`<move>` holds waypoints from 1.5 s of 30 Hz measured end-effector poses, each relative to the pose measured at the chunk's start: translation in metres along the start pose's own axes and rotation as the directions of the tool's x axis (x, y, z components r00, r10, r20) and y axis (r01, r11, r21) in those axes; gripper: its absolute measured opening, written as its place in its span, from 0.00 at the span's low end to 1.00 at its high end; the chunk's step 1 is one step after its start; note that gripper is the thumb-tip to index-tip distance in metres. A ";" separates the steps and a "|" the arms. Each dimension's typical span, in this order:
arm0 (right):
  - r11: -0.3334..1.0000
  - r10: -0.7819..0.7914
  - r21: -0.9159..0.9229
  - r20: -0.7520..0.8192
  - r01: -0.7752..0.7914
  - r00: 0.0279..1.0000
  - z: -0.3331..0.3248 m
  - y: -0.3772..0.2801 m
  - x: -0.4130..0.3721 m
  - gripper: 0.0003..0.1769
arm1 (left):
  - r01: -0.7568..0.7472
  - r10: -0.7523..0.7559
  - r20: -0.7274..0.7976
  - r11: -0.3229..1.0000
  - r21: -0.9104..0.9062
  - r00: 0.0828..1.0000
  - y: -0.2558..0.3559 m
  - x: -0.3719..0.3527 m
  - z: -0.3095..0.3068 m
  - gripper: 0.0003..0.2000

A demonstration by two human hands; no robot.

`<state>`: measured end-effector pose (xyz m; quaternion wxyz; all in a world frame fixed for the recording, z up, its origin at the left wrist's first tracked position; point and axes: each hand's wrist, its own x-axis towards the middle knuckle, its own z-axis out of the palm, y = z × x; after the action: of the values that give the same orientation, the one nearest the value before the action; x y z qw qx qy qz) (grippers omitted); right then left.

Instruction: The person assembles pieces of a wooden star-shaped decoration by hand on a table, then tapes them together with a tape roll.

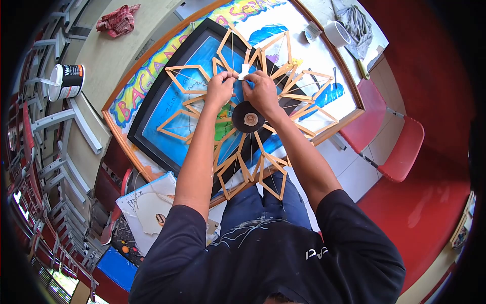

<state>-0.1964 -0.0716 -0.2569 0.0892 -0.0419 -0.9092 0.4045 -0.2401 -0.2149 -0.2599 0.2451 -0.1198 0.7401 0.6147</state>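
A large star-shaped frame of flat wooden sticks point(185, 67), with thin threads across its points, spreads out in front of me. At its middle sits a black disc point(239, 117) with a round wooden piece point(250, 119) on top. My left hand point(220, 90) is closed in a pinch at the left edge of a small white strip point(245, 70). From the other side, my right hand point(262, 92) pinches the same strip, its fingers curled and the thumb pointing up. The strip lies over the frame's upper part, just beyond the disc.
Beneath the frame are a black-bordered blue painted board point(152, 126) and a larger wood-edged painted board point(109, 117). A white tub point(71, 82) and red cloth point(118, 21) stand left; a tape roll point(336, 34), grey cloth point(356, 28) and red chair point(402, 149) are right.
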 end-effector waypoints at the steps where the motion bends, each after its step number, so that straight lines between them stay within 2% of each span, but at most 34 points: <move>1: 1.000 0.005 -0.001 0.002 -0.005 1.000 0.000 0.000 0.000 0.07 | 0.011 -0.011 0.008 1.000 -0.006 1.000 0.002 -0.001 0.000 0.10; 9: 0.996 0.090 0.016 0.079 -0.091 0.993 -0.001 -0.004 0.008 0.10 | 0.048 -0.048 0.051 0.999 0.001 0.998 0.007 -0.007 -0.003 0.09; 17: 0.999 0.052 0.009 0.095 -0.053 0.994 0.001 -0.002 0.014 0.10 | 0.052 -0.051 0.064 0.998 -0.022 0.997 0.009 -0.007 -0.003 0.10; 21: 0.996 0.073 0.052 0.117 -0.079 0.991 -0.001 -0.003 0.015 0.11 | 0.044 -0.041 0.062 0.998 -0.035 0.997 0.008 -0.008 -0.003 0.10; 27: 0.996 0.081 0.018 0.143 -0.084 0.986 -0.002 -0.003 0.017 0.09 | 0.051 -0.050 0.066 0.998 -0.024 0.997 0.009 -0.008 -0.003 0.10; 30: 0.997 0.069 0.015 -0.001 -0.069 0.998 -0.005 -0.004 0.017 0.10 | 0.038 -0.036 0.060 0.999 -0.039 0.998 0.009 -0.010 -0.003 0.10; 33: 0.995 0.098 -0.016 -0.047 -0.099 0.994 -0.012 -0.002 0.024 0.11 | 0.038 -0.038 0.009 0.998 -0.055 0.999 0.007 -0.008 -0.001 0.08; 36: 1.000 0.009 -0.028 -0.043 -0.010 0.999 -0.013 0.002 0.032 0.11 | -0.009 0.010 -0.029 1.000 0.029 1.000 0.004 -0.004 0.001 0.07; 39: 0.998 0.005 -0.056 -0.013 -0.006 1.000 -0.014 0.004 0.036 0.11 | -0.142 0.195 -0.207 0.958 0.248 0.959 0.003 -0.005 0.010 0.10; 42: 0.996 -0.007 -0.087 0.004 0.007 1.000 -0.013 0.004 0.037 0.11 | -0.306 0.417 -0.193 0.849 0.431 0.888 0.008 -0.006 0.015 0.13; 45: 0.993 0.010 -0.116 0.063 -0.002 0.998 -0.011 0.007 0.040 0.12 | -0.424 0.539 -0.116 0.761 0.491 0.834 0.015 0.000 0.021 0.14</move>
<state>-0.2339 -0.0528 -0.2494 0.0567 -0.0370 -0.9334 0.3523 -0.2423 -0.1919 -0.2498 0.0031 0.0587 0.8908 0.4506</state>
